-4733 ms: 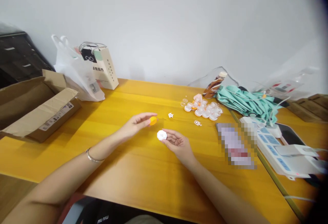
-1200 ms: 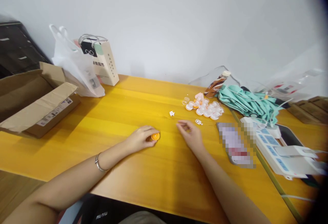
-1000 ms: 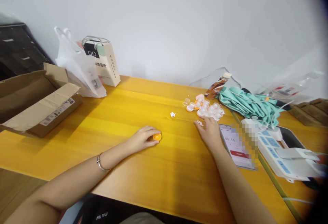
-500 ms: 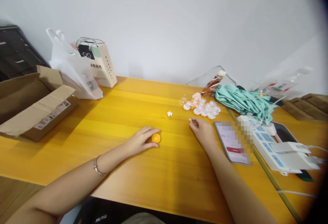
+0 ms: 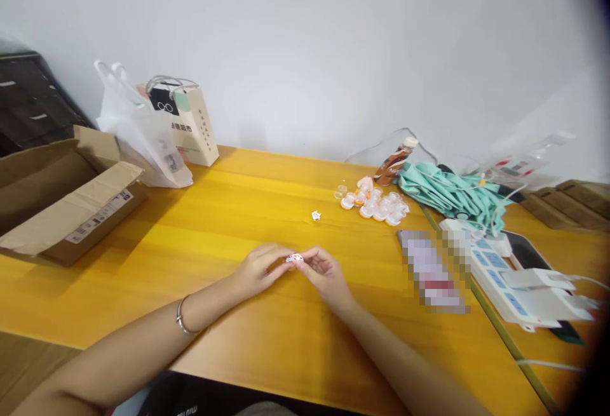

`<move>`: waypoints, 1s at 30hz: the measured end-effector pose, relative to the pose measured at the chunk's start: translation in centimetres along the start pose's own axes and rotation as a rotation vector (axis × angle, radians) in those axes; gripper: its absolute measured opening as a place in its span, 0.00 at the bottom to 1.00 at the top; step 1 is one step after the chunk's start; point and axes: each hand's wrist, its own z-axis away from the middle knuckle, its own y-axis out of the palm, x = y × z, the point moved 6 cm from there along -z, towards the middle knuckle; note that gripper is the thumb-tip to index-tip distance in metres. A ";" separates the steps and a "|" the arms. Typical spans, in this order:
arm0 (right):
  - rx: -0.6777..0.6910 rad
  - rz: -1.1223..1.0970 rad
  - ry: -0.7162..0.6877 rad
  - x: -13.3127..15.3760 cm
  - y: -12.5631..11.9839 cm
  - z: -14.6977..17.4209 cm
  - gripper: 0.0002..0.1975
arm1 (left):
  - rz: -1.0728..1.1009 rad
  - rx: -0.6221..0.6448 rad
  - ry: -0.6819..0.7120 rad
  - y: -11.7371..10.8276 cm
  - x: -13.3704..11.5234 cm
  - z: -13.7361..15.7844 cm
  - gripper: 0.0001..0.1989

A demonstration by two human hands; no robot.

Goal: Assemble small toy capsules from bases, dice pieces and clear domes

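My left hand (image 5: pixel 260 270) is closed, its thumb and fingers around the small round orange case, which is now almost wholly hidden. Over that spot is a small white patterned piece (image 5: pixel 295 258), pinched by the thumb and fingertips of my right hand (image 5: pixel 328 275). The fingertips of both hands nearly meet there. Whether the piece lies inside the case or just above it, I cannot tell. A little beyond the hands, a similar white cut-out piece (image 5: pixel 316 215) lies on the table. Farther right sits a cluster of small round cases (image 5: pixel 380 206) in white, clear and orange.
At left stand an open cardboard box (image 5: pixel 102 222), a white plastic bag (image 5: pixel 143 140) and a paper bag (image 5: pixel 203 127). To the right are a phone (image 5: pixel 433 273), a power strip (image 5: pixel 500 282), a brown bottle (image 5: pixel 395 161) and a folded teal umbrella (image 5: pixel 450 190).
My right hand has moved left from near the cluster to my left hand, bringing a white piece over the orange case. My left hand has stayed around the case.
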 end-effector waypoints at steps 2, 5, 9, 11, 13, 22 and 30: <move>0.003 0.036 -0.010 -0.1 -0.2 0.0 0.07 | 0.009 -0.003 -0.016 0.0 0.2 0.0 0.10; 0.017 0.212 -0.082 0.1 -1.0 -0.4 0.06 | 0.027 0.000 -0.070 0.0 0.7 0.1 0.10; -0.107 0.575 -0.240 0.6 -4.2 -2.2 0.08 | 0.030 -0.016 -0.188 -0.2 1.9 0.1 0.10; -0.213 0.730 -0.321 0.9 -6.1 -3.7 0.09 | 0.034 -0.039 -0.251 -0.4 2.5 0.0 0.10; -0.230 0.868 -0.379 0.9 -7.2 -5.4 0.11 | 0.051 -0.059 -0.294 -0.5 3.0 -0.1 0.10; 0.000 1.192 -0.342 -1.6 -6.7 -8.6 0.17 | 0.104 -0.022 -0.338 -0.4 3.6 0.0 0.10; -0.119 0.999 -0.289 -1.5 -8.1 -7.9 0.18 | 0.111 0.005 -0.332 -0.4 3.7 0.1 0.11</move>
